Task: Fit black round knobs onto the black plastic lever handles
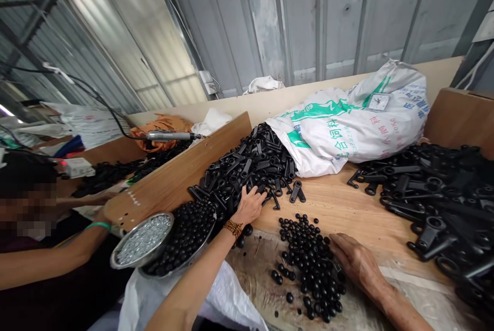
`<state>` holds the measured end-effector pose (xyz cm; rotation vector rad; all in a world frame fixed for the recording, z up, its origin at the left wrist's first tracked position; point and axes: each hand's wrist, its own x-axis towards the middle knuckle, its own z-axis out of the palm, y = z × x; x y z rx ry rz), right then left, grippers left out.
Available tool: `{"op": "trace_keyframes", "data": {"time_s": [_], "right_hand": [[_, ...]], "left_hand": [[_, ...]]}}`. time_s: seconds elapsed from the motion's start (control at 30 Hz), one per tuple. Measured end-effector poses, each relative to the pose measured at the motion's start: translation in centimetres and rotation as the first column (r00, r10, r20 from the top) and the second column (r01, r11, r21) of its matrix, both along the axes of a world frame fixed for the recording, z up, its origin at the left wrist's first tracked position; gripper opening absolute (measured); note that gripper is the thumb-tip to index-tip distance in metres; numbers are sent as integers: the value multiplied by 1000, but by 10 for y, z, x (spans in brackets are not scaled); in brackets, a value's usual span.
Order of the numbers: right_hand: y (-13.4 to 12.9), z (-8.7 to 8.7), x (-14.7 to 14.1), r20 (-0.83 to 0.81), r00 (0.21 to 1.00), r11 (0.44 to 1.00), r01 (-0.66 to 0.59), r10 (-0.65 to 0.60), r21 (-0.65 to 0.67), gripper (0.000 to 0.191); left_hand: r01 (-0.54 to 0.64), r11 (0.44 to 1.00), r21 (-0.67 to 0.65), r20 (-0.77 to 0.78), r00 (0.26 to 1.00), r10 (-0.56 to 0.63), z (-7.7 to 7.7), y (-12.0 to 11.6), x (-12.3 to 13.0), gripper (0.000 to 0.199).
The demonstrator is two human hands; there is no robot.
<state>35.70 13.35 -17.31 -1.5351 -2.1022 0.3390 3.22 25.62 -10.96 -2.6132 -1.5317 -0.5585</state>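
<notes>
My left hand (249, 207), a beaded bracelet on its wrist, lies at the near edge of a heap of black crank handles (249, 163). Its fingers are spread over the parts, and no part is clearly in its grasp. On the worktop, my right hand (355, 258) rests palm down along the right side of a loose pile of round black knobs (312, 264). Those fingers are stretched out against the knobs, their undersides hidden. Two handles (297, 192) lie apart from the heap on the wood.
A bowl of small metal parts (144, 238) sits over a basin of black knobs (189, 228). A wooden divider (173, 171), a hanging power screwdriver (170, 136) and a co-worker's arm (54, 264) are on the left. Behind lies a woven sack (324, 130); more handles (432, 202) fill the right.
</notes>
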Motion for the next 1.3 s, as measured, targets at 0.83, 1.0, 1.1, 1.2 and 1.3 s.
{"op": "trace_keyframes", "data": {"time_s": [0.83, 1.0, 1.1, 1.2, 1.3], "right_hand": [[-13, 28, -11, 404, 914, 994, 0, 44, -108, 15], [-11, 30, -12, 202, 978, 981, -20, 60, -192, 17], [-7, 38, -5, -250, 968, 960, -42, -30, -277, 20], [-6, 45, 2, -671, 704, 933, -33, -234, -359, 17], [-7, 49, 4, -849, 423, 914, -100, -318, -393, 17]], "left_hand": [[773, 496, -397, 842, 91, 532, 2, -59, 162, 33], [848, 382, -368, 807, 87, 584, -5, -64, 156, 35], [873, 317, -371, 780, 108, 616, -4, -68, 156, 31], [835, 352, -422, 784, 142, 604, -5, -71, 159, 21], [781, 439, -445, 844, 202, 496, -9, -74, 163, 11]]}}
